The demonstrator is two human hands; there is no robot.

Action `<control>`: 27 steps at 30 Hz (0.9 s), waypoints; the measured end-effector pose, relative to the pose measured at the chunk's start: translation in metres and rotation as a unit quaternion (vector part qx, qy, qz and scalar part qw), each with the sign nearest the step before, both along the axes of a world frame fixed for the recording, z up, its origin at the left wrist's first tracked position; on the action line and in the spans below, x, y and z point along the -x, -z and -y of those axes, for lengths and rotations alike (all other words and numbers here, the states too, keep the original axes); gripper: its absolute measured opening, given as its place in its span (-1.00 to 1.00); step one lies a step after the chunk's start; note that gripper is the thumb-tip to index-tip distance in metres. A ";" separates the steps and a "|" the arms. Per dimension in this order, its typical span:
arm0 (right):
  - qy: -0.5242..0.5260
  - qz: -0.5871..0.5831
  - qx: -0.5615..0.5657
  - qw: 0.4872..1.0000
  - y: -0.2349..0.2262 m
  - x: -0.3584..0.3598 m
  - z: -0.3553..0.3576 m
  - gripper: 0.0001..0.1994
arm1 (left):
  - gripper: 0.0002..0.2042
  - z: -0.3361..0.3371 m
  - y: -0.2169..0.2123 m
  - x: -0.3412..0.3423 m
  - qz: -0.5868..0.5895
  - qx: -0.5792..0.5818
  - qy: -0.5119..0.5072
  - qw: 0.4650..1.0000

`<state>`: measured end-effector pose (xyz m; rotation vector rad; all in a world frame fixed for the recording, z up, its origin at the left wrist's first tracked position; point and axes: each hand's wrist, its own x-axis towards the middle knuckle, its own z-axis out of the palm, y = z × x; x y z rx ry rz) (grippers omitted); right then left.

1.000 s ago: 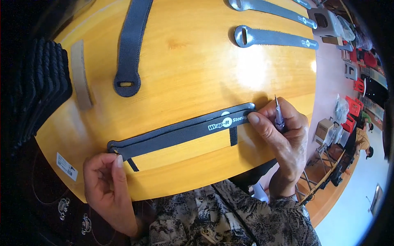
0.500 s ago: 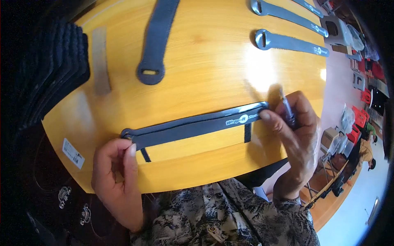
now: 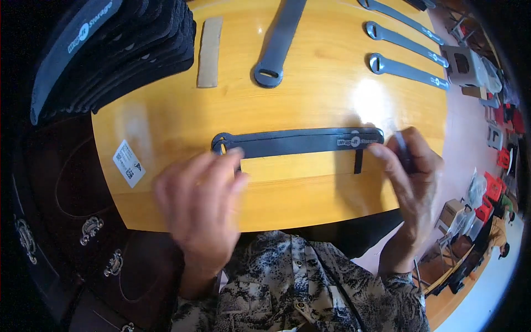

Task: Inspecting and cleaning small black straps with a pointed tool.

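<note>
Two dark grey hook-and-loop straps (image 3: 298, 144) lie stacked and slightly offset across the table in front of me. Rounded slotted ends are at the left, pale printing at the right. Narrow black strips (image 3: 358, 161) stick out from beneath near both ends. My left hand (image 3: 202, 202), blurred by motion, hovers by the slotted ends with thumb and forefinger apart. At the other end, my right hand (image 3: 412, 171) grips a slim, dark, partly see-through object (image 3: 405, 152) whose kind I cannot make out. Its thumb is close to the straps' right end.
A thick pile of black straps (image 3: 133, 61) is at the far left, beside a beige strip (image 3: 209, 52). Another grey strap (image 3: 271, 66) lies at the back middle, several more (image 3: 409, 72) at the right. A white label (image 3: 129, 164) is stuck on the yellow wooden table (image 3: 298, 199).
My left hand has let go of the straps' slotted ends and come away. My right hand still holds the slim object. The view has shifted, showing more of the black pile.
</note>
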<state>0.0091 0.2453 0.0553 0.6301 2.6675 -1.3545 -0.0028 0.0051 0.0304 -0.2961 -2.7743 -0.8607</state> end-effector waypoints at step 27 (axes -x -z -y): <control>-0.030 -0.309 0.309 0.899 -0.027 -0.057 -0.013 -0.81 | -0.39 -0.031 0.001 -0.003 0.125 0.223 0.220 0.941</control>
